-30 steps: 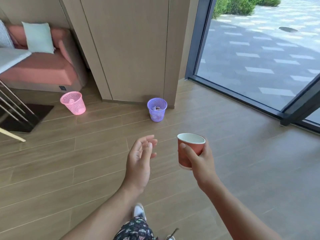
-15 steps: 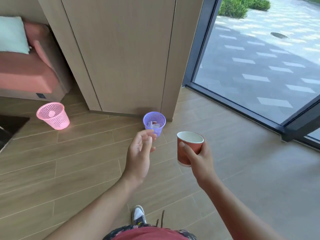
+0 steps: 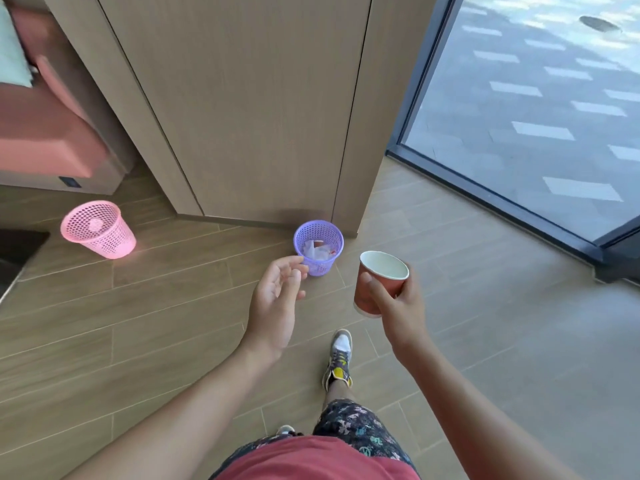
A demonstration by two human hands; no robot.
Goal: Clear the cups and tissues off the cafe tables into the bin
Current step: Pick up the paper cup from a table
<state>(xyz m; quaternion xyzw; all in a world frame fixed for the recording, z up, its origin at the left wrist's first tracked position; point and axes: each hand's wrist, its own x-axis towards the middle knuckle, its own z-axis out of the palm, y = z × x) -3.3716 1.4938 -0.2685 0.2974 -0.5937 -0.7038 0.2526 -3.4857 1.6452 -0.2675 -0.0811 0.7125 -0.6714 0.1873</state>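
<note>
My right hand (image 3: 398, 306) grips a red paper cup (image 3: 377, 282) with a white inside, held upright and a little tilted, at chest height right of centre. A purple mesh bin (image 3: 320, 237) stands on the wood floor against the foot of a wooden cabinet, just ahead and left of the cup; white tissues and something red lie inside it. My left hand (image 3: 277, 299) hovers empty with relaxed, slightly curled fingers, its fingertips overlapping the bin's near rim in the view.
A pink mesh bin (image 3: 98, 230) stands on the floor to the left, near a pink sofa (image 3: 41, 133). The wooden cabinet (image 3: 249, 98) rises ahead. A glass door with a dark frame (image 3: 502, 199) runs along the right. My shoe (image 3: 341, 355) steps forward below the hands.
I have walked closer to the purple bin, which now lies just beyond my hands and looks larger. Both hands keep their pose; the cup stays in my right hand.
</note>
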